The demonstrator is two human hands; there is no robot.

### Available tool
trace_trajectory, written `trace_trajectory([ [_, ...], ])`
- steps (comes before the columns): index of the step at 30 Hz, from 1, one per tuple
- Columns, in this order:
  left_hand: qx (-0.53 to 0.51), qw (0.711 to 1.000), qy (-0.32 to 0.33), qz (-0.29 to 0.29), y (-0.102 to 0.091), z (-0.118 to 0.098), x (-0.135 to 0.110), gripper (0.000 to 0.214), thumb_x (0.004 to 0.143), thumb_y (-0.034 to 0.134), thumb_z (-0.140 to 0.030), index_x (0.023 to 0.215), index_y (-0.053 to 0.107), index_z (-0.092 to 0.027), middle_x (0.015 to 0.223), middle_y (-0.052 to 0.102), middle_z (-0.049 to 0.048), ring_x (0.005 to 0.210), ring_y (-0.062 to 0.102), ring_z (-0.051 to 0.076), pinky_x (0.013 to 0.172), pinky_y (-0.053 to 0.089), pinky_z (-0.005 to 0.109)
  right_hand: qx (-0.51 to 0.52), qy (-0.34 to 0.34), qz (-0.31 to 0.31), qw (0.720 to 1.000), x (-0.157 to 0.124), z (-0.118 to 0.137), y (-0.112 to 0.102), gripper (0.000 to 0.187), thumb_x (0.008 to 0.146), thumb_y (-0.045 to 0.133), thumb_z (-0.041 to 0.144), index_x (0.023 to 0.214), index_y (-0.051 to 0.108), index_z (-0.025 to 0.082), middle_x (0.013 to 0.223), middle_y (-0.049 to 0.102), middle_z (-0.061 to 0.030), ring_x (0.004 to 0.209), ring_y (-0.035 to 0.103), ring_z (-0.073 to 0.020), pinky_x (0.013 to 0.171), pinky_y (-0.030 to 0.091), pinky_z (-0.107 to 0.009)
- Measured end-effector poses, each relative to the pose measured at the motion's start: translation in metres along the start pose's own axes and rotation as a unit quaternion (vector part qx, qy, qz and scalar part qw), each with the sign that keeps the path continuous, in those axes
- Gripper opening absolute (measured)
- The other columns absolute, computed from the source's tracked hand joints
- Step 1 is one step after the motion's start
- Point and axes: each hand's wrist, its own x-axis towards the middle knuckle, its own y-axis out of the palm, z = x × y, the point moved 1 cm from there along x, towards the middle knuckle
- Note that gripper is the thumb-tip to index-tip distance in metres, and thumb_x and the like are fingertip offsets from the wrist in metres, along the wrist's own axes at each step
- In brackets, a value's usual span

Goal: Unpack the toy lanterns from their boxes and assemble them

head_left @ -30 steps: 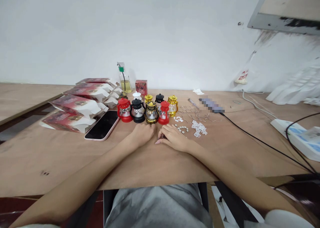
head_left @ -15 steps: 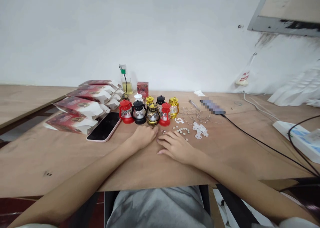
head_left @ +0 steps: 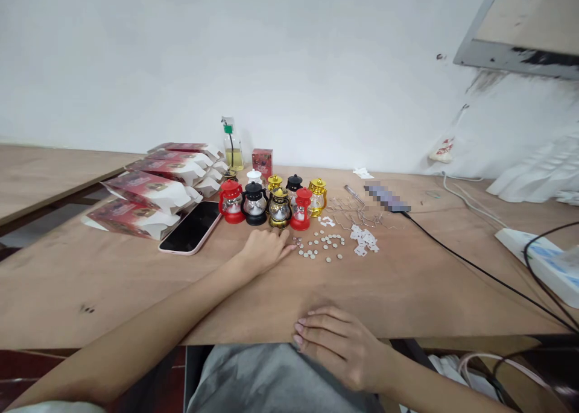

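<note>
My left hand rests on the table just in front of the lanterns, fingers bent and thumb apart. Its fingertips are beside small round silver discs, like button cells, and nothing shows in its grasp. At the table's front edge, over my lap, lies my right hand, with fingers stretched out and nothing visible in it. Small lanterns stand upright in a cluster: a red lantern, a black lantern, a bronze-black lantern, another red lantern, a gold lantern and others behind.
Red-and-white boxes and a phone lie left. Behind stand a pump bottle and a small red box. Bent wires, white flat pieces and a cabled device lie right, near a white power strip.
My right hand has drawn back from the silver discs to the table's front edge, uncovering more of them. My left hand stays near the lanterns, its thumb now showing. The view has shifted slightly.
</note>
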Motion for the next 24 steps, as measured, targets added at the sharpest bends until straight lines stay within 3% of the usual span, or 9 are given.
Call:
trace_trajectory([
  [3,-0.014,1.000,0.009,0.003,0.001,0.000,0.002,0.035,0.094,0.031,-0.034,0.097,0.059,-0.013,0.086,0.066,0.0151,0.068,0.064,0.023,0.053,0.041,0.027,0.037,0.038,-0.007,0.999,0.005,-0.006,-0.006,0.022,0.089,0.047,0.011,0.106,0.061,0.018,0.088,0.072,-0.0053,0.085,0.065,-0.0158,0.075,0.055,-0.031],
  [6,-0.026,0.999,0.031,-0.001,0.003,0.001,0.005,0.031,0.092,0.034,-0.026,0.094,0.060,-0.010,0.085,0.066,0.0171,0.068,0.064,0.024,0.052,0.041,0.029,0.070,0.152,0.000,0.986,0.012,-0.024,-0.012,0.015,0.090,0.051,0.021,0.088,0.065,0.020,0.079,0.070,-0.0041,0.075,0.063,-0.0156,0.068,0.051,-0.030],
  [10,-0.013,0.998,0.056,0.032,-0.001,0.000,0.007,0.027,0.091,0.034,-0.015,0.096,0.060,-0.008,0.086,0.067,0.0177,0.072,0.066,0.027,0.052,0.042,0.031,0.126,0.351,0.032,0.927,0.021,-0.056,-0.015,0.021,0.080,0.066,0.034,0.065,0.064,0.020,0.068,0.064,0.0001,0.064,0.057,-0.0133,0.059,0.045,-0.026],
  [12,0.001,0.997,0.061,0.050,-0.005,-0.001,0.007,0.026,0.089,0.035,-0.010,0.097,0.059,-0.007,0.086,0.067,0.0177,0.075,0.066,0.027,0.054,0.043,0.031,0.150,0.405,0.062,0.900,0.023,-0.068,-0.014,0.022,0.078,0.068,0.034,0.062,0.063,0.020,0.065,0.062,0.0013,0.059,0.054,-0.0118,0.054,0.041,-0.024],
  [14,0.012,0.996,0.069,0.062,-0.008,-0.002,0.006,0.025,0.088,0.036,-0.007,0.097,0.059,-0.007,0.086,0.067,0.0185,0.077,0.066,0.027,0.056,0.044,0.031,0.154,0.427,0.068,0.889,0.023,-0.074,-0.014,0.016,0.079,0.067,0.031,0.068,0.064,0.020,0.063,0.060,0.0020,0.057,0.052,-0.0115,0.053,0.038,-0.023],
  [18,0.028,0.993,0.093,0.073,-0.010,-0.003,-0.002,0.025,0.088,0.036,-0.009,0.100,0.058,-0.007,0.082,0.067,0.0175,0.074,0.067,0.028,0.052,0.042,0.031,0.110,0.440,0.017,0.891,0.018,-0.077,-0.013,0.009,0.081,0.063,0.029,0.084,0.063,0.020,0.066,0.059,0.0022,0.059,0.053,-0.0128,0.055,0.038,-0.024],
  [24,0.018,0.989,0.143,0.031,-0.008,-0.005,-0.016,0.019,0.086,0.039,-0.006,0.087,0.057,-0.008,0.070,0.065,0.0139,0.064,0.066,0.024,0.050,0.041,0.028,0.068,0.412,-0.016,0.908,0.013,-0.074,-0.013,0.013,0.089,0.051,0.028,0.081,0.059,0.021,0.069,0.060,0.0017,0.059,0.053,-0.0127,0.058,0.038,-0.025],
])
